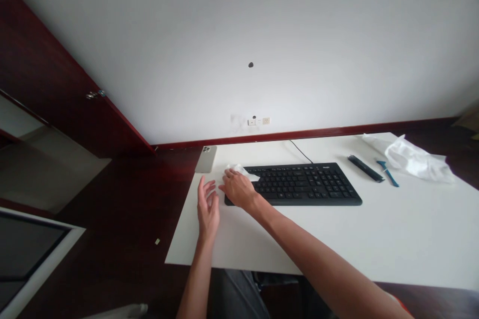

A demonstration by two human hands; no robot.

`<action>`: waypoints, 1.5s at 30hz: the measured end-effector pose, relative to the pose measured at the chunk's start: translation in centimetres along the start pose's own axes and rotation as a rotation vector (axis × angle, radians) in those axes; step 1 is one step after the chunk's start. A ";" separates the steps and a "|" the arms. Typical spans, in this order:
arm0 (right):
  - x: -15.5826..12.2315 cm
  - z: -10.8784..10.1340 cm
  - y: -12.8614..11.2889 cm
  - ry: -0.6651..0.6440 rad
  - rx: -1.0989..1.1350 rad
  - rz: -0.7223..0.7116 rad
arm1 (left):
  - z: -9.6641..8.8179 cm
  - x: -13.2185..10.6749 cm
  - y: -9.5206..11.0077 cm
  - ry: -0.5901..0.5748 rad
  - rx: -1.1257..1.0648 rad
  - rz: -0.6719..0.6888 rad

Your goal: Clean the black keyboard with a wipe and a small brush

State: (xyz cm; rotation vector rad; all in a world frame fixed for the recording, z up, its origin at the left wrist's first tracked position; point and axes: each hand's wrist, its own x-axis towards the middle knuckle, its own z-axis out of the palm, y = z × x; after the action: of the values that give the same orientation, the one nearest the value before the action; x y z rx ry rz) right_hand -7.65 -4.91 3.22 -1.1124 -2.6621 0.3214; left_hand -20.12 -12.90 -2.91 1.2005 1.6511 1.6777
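My right hand lies over the left end of a black keyboard, holding a crumpled white tissue under its fingers. Part of the tissue sticks out past the fingers onto the keys, and the hand hides the keys below it. Just left of the keyboard, my left hand is held with its fingers apart and nothing in them. A pale phone lies camera side up at the table's back left corner, beyond my left hand.
On the right of the white table lie a narrow black object, a blue brush-like tool and a crumpled white bag. The keyboard's cable runs over the back edge. Behind stands a wall with sockets.
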 end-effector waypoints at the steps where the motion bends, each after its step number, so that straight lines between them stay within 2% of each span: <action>1: -0.5 0.1 -0.2 0.004 0.004 -0.012 | 0.0 0.0 0.0 0.013 -0.008 -0.004; 9: -6.4 2.8 -2.2 0.074 0.051 -0.092 | -0.3 0.0 -0.2 0.058 0.003 -0.029; 14: -11.2 3.7 -1.6 0.107 0.156 -0.047 | -0.2 -0.1 -0.3 0.033 0.035 -0.011; 18: -15.7 2.5 1.1 0.144 0.142 0.050 | -0.2 -0.3 -0.2 0.025 0.008 -0.012; 24: -23.9 0.3 8.7 0.269 -0.001 0.324 | -0.1 -0.4 -0.1 -0.014 0.049 -0.038; 27: -26.4 0.0 11.1 0.336 -0.027 0.433 | 0.0 -0.4 -0.1 -0.054 0.107 -0.008; 29: -26.4 0.0 11.1 0.350 -0.020 0.446 | 0.1 -0.4 -0.1 -0.069 0.136 0.008; 31: -25.0 0.3 9.8 0.341 0.006 0.415 | 0.1 -0.3 -0.1 -0.070 0.149 0.011; 37: -17.1 1.0 1.9 0.154 0.171 0.216 | -0.1 -0.2 -0.2 -0.041 0.132 -0.005; 39: -15.4 0.9 0.1 0.120 0.231 0.197 | -0.2 -0.2 -0.2 -0.034 0.128 -0.015; 42: -15.5 0.6 -0.1 0.108 0.275 0.233 | -0.2 -0.3 -0.2 -0.036 0.120 -0.021; 45: -18.7 0.4 2.6 0.147 0.233 0.334 | -0.3 -0.3 -0.2 -0.054 0.131 -0.016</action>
State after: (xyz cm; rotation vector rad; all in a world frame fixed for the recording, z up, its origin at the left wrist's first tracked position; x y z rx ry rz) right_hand 6.66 -16.63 -0.40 -1.4382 -2.2393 0.5687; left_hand -20.24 -13.23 -3.11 1.2790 1.7556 1.5344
